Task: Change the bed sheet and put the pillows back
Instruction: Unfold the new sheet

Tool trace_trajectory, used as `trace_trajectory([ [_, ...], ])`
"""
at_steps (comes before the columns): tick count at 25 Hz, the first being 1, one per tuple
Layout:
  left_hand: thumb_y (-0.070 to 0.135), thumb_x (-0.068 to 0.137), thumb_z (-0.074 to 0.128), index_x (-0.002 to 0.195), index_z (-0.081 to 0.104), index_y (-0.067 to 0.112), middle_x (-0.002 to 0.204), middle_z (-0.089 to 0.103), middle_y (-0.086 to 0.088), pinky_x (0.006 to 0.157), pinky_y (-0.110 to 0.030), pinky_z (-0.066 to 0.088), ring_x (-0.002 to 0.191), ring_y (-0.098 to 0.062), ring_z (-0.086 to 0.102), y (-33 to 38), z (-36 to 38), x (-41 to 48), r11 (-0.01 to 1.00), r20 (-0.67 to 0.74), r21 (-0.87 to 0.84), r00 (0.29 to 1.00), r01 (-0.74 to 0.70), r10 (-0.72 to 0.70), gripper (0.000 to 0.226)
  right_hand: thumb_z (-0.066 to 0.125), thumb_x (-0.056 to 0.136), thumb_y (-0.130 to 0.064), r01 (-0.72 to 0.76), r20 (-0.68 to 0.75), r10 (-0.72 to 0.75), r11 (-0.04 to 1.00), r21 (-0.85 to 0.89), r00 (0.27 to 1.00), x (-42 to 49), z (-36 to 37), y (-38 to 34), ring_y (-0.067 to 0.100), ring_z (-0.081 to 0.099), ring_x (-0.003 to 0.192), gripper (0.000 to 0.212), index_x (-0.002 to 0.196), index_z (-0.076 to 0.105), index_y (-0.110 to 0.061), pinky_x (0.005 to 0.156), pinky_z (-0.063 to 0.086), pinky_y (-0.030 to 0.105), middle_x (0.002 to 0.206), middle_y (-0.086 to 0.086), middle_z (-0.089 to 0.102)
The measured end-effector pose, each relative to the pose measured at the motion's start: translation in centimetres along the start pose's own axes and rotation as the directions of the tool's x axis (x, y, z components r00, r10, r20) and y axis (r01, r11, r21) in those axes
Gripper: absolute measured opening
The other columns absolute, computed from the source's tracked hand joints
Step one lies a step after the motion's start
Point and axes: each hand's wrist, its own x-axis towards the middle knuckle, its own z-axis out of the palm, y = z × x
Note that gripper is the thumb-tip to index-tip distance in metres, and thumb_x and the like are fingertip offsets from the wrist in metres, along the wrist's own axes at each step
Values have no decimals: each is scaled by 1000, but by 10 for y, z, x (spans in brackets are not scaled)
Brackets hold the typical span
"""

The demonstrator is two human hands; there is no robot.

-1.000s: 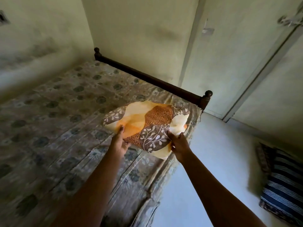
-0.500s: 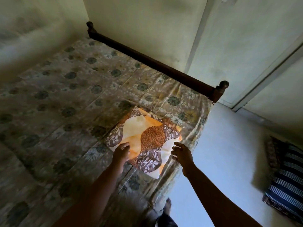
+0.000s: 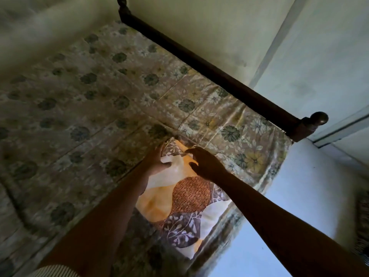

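Head view: the folded bed sheet [image 3: 179, 196], printed in orange, white and brown with leaf sprigs, lies flat on the bed [image 3: 89, 100], close to the bed's right-hand edge and nearer to you than the wooden rail [image 3: 219, 80]. Its near corner reaches the edge of the mattress. Both of your arms reach across it to its far end. Your left hand [image 3: 157, 162] holds the far-left corner, with the thumb laid on top of the white patch and the fingers [image 3: 158, 151] wrapped at the edge. Your right hand [image 3: 205, 166] sits just beside it at the far edge, its fingers [image 3: 191, 151] bent, with the tips on or just over the cloth. I cannot tell whether they pinch a layer. The two hands are near each other but apart. The bed carries a faded floral cover [image 3: 199, 108], creased in straight lines, which hangs over the right side. The rail ends in a corner post [image 3: 313, 121] with a round knob. The pale floor [image 3: 299, 196] shows to the right. A striped sleeve [image 3: 56, 269] shows at the bottom left. The left part of the view is blurred.
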Motion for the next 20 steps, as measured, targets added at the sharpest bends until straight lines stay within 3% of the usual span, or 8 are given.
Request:
trace_trajectory([
  [3,32,62,85,149,-2,22,155,18,-13,110,-40,32,139,-30,27,9,1,32,989,73,-133,996,61,-52,124,55,93,-28,-72,-32,77,987,144,996,8,-6,19,24,50,121,43,133,46,-16,98,40,33,134,8,50],
  [6,24,60,87,150,0,15,152,26,-13,106,-35,33,136,-30,32,20,0,42,1000,118,-22,993,6,-3,125,65,84,-37,-129,-36,151,928,349,988,10,-11,36,22,54,117,59,135,44,-14,97,44,33,129,8,55],
  [8,29,62,86,143,31,9,138,46,-15,94,-32,40,123,-29,47,32,-9,36,987,181,142,983,-71,45,100,74,75,-40,-149,22,154,895,419,988,8,-15,42,19,47,126,80,142,35,-18,103,40,33,137,6,49],
  [10,32,67,82,111,60,5,110,62,-14,79,-31,42,102,-27,58,45,-24,21,941,235,289,966,-177,110,57,80,67,-40,-142,112,105,902,408,988,2,-17,39,17,37,134,100,147,23,-22,108,33,30,146,3,40],
  [11,30,69,81,99,64,4,102,63,-13,75,-30,40,96,-26,59,48,-32,13,919,261,313,952,-240,159,43,82,65,-41,-119,150,64,911,394,987,-3,-16,37,17,34,136,107,149,18,-23,108,29,28,148,2,36],
  [14,26,77,75,98,68,-1,108,64,-13,80,-31,41,97,-25,59,54,-57,-19,861,315,325,903,-391,291,35,83,60,-48,-43,266,-25,968,248,964,-26,0,32,19,35,134,117,150,11,-27,112,26,33,149,4,36],
  [18,32,85,64,114,60,9,111,65,-10,78,-26,40,98,-21,60,58,-72,-70,796,359,494,916,-349,179,37,65,80,-48,-65,186,92,987,-145,978,-65,18,26,23,55,113,66,137,43,-23,96,38,32,120,5,60],
  [20,44,76,70,134,40,19,124,59,-6,88,-29,44,109,-24,57,68,-69,-93,767,425,534,897,-356,120,70,61,86,-37,-24,90,36,990,-139,995,-83,18,8,25,58,105,43,125,55,-20,83,44,33,115,4,58],
])
